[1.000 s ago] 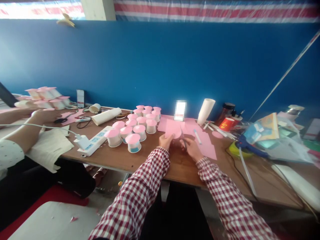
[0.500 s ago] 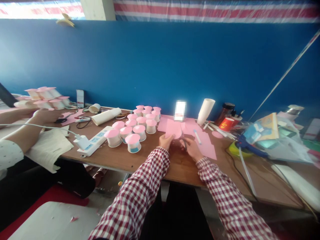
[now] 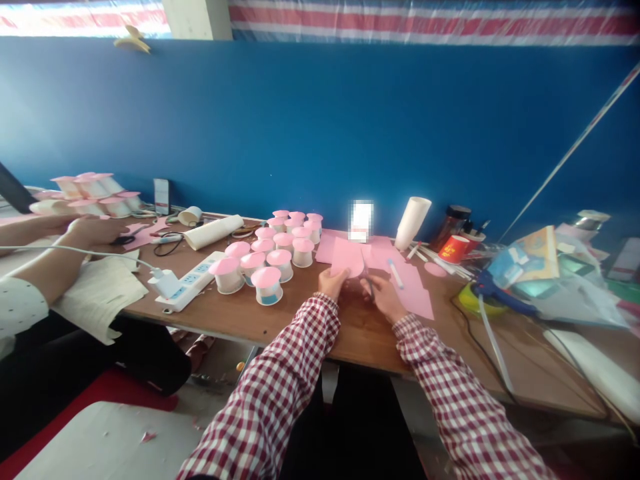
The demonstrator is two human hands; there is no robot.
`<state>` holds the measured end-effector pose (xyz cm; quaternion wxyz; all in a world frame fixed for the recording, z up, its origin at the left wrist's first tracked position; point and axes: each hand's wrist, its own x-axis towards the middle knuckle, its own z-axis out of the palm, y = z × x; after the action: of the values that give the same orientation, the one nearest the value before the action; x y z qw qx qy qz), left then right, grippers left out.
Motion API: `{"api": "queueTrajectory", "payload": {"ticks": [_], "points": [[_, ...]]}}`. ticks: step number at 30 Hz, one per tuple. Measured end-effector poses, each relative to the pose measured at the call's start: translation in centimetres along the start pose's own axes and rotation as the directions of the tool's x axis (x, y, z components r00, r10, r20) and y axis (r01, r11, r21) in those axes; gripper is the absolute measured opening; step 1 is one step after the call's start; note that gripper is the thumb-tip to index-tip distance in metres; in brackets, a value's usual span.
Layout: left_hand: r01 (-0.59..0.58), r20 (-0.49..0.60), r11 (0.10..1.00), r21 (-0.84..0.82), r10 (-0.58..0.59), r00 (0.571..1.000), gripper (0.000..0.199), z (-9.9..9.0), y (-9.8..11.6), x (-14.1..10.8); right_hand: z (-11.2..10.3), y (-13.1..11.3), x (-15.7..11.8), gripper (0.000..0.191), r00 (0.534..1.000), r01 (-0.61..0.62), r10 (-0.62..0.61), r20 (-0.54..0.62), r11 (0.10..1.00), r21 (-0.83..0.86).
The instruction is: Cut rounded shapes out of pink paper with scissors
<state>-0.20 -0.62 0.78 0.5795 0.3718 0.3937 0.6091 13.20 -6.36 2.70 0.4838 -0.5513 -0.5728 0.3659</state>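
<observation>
My left hand (image 3: pixel 333 283) is closed on a piece of pink paper (image 3: pixel 346 259) that has a rounded edge. Just to its right, my right hand (image 3: pixel 384 296) grips scissors (image 3: pixel 370 287), their blades at the paper's right side. More pink sheets (image 3: pixel 420 297) lie flat behind and to the right, with a white and blue pen (image 3: pixel 395 274) on them. To the left stand several white cups with pink paper tops (image 3: pixel 267 287).
A white power strip (image 3: pixel 193 283) and a white cup stack (image 3: pixel 213 232) lie left. Another person's hands (image 3: pixel 95 230) are at far left. Upright cups (image 3: pixel 413 223), a red cup (image 3: pixel 453 249), a glue gun (image 3: pixel 505 293) and a plastic bag (image 3: pixel 575 287) are right.
</observation>
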Motion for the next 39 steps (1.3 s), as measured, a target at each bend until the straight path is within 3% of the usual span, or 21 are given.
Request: {"api": "queueTrajectory", "payload": {"ticks": [19,28,39], "points": [[0.005,-0.013,0.999,-0.049,-0.006,1.000,0.041,0.29,1.01,-0.65,0.08,0.14,-0.10,0.048,0.997,0.069,-0.069,0.046,0.997,0.017],[0.002,-0.035,0.999,-0.032,-0.003,0.999,0.037,0.16,0.23,-0.23,0.18,-0.24,-0.24,0.048,0.998,0.038,-0.039,0.040,0.999,0.006],[0.026,-0.007,1.000,-0.012,-0.026,1.000,0.035,0.17,0.92,-0.76,0.21,-0.51,-0.33,0.051,0.999,0.010,-0.011,0.043,0.999,0.035]]}}
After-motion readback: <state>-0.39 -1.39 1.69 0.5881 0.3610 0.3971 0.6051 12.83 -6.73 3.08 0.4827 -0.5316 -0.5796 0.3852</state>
